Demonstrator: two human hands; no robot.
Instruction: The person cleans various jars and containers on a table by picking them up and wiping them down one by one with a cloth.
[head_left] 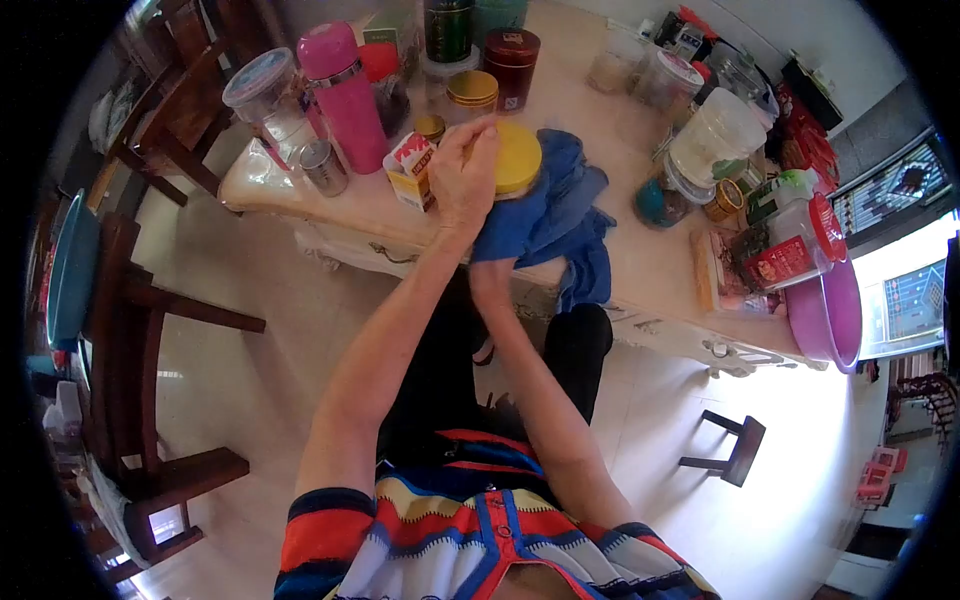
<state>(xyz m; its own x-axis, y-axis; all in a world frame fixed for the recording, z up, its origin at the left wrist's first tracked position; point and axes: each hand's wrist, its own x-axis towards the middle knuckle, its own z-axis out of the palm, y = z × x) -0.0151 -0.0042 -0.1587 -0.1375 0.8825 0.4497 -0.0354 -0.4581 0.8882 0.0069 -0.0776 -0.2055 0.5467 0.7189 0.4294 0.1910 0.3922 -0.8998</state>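
Observation:
A jar with a yellow lid (516, 157) stands near the table's front edge. My left hand (466, 172) is closed against the left side of the jar, its fingers curled at the lid's rim. A blue cloth (560, 205) wraps around the jar's front and right side and hangs over the table edge. Into the cloth's lower left reaches my right hand (491, 280), gripping it at the jar's front; its fingers are mostly covered by the fabric. Just left of my left hand is a small red, yellow and white box (409, 172).
On the left stand a pink flask (345, 105), a metal cup (322, 167) and a clear container (265, 95). Behind the jar are a gold-lidded jar (472, 92) and a dark red tin (511, 68). Several containers and a pink basin (828, 315) crowd the right side.

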